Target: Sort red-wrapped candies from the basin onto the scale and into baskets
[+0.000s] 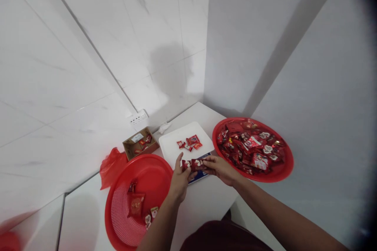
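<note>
Packets point(198, 164) in dark red, pinched between left hand point(180, 180) and right hand point(220, 169) near the white tray point(188, 130), seem light and slick — probably crushable; their outer ends offer the safest hold.

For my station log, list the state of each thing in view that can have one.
Dark red packets: held in both hands
Left hand: gripping
Right hand: gripping
White tray: bearing small packets
Right basket: heaped full
Left basket: sparsely filled
Cardboard box: open, partly filled
Red plastic bag: crumpled
</note>
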### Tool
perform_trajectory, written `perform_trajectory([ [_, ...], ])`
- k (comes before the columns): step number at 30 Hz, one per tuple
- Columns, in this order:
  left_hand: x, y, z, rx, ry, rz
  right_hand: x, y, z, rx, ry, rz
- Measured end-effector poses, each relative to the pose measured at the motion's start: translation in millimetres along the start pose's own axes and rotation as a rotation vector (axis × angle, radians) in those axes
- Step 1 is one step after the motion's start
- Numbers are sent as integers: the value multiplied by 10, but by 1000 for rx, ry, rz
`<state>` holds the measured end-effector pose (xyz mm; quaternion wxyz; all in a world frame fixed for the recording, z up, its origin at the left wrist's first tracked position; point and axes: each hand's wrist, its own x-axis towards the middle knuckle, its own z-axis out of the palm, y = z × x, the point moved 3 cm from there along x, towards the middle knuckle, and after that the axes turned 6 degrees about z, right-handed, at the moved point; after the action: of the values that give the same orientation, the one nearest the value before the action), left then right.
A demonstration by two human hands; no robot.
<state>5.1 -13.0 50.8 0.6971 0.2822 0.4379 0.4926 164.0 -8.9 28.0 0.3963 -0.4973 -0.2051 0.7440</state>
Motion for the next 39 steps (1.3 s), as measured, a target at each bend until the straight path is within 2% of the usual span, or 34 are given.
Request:
perform_trajectory([
  [10, 220, 167, -68, -15, 21, 49, 402, -256, -192, 198, 211, -76],
  [17, 237, 181, -106, -8, 33, 18, 772, -349, -310, 158, 307, -107],
  [22, 285, 127, -149, 30, 34, -17, 810, -319, -280, 27, 370, -125],
  [24, 317, 102, -162, 42, 45, -22, 766, -278, -180, -80, 309, -115],
  [28, 381, 89, -146, 33, 78, -3, 641, -197, 162, -253, -142, 10],
  [29, 394, 95, -136, 28, 80, 2, 609, -198, 228, -255, -214, 16],
  [30, 406, 103, -126, 26, 79, 4, 585, -208, 275, -254, -242, 5],
  [32, 430, 124, -117, 32, 72, 3, 561, -242, 320, -260, -216, -32],
  [39, 526, 146, -237, 90, 89, 11, 573, -257, 315, -322, -153, -42],
])
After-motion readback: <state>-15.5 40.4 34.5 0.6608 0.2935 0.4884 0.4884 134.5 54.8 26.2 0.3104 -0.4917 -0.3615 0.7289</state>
